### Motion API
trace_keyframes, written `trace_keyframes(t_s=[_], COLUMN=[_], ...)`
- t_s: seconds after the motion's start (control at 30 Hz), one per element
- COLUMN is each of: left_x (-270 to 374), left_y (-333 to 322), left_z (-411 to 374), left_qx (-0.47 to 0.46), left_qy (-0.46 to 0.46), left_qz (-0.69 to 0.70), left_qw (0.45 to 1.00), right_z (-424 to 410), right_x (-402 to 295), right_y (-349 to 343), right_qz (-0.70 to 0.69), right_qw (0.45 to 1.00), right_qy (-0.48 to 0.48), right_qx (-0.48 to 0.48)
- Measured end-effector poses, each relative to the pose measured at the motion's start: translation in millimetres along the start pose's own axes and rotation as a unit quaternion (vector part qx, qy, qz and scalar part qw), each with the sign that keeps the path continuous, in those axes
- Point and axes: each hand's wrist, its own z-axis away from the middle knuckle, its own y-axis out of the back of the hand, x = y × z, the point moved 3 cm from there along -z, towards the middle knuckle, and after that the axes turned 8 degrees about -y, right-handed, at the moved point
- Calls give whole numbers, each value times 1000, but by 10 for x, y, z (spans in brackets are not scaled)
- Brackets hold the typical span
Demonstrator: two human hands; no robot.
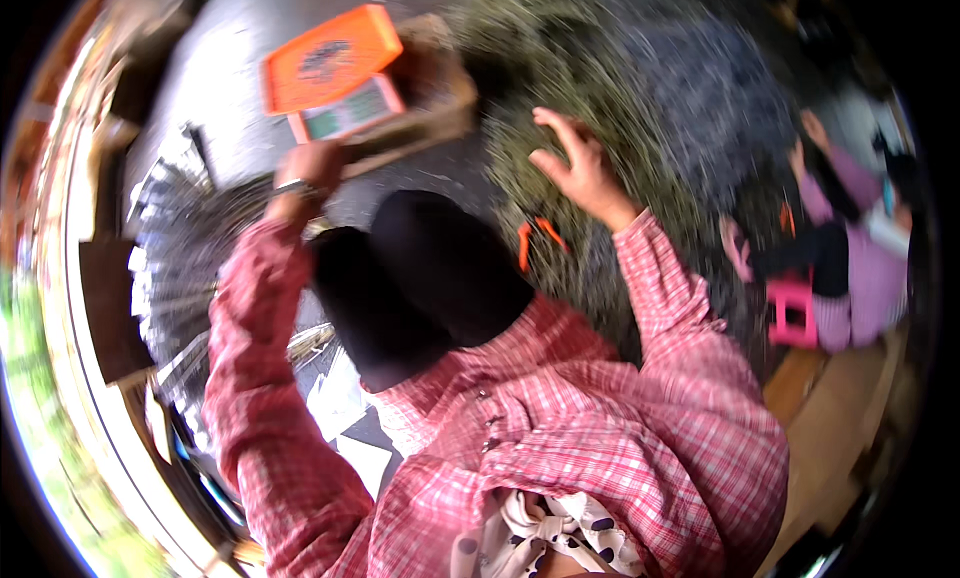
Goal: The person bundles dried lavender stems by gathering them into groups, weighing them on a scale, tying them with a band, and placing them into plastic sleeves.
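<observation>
My left hand (311, 169) is at the near edge of a kitchen-type scale (349, 112), which carries an orange plastic tray (330, 60) with small dark bits on it. Blur hides whether its fingers hold anything. The scale rests on a wooden box (439, 97). My right hand (581, 165) is raised over a heap of thin green-brown plant stems (517, 22), fingers spread and nothing between them. Below it, orange-handled pliers or shears (541, 236) lie on the stems.
Bundled dark stems with pale wrappings (180, 240) lie at the left, near a brown box (112, 308). White paper (364, 458) is on the floor beside my legs. At the right another person (862, 263) sits on a pink plastic stool (793, 311) by a greyish heap (697, 97).
</observation>
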Motion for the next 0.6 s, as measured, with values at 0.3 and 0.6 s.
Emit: trace_keyframes(t_s=[0.3,0.6], left_x=[-1508,-2390], left_y=[-834,-943], left_z=[773,1160], left_qx=[25,123], left_qy=[122,119], left_qz=[177,256], left_qw=[976,951], right_z=[4361,5766], right_x=[1248,344], right_y=[1040,-219], right_qz=[104,-178], right_qw=[811,607], right_qy=[-575,-774], right_qx=[4,1])
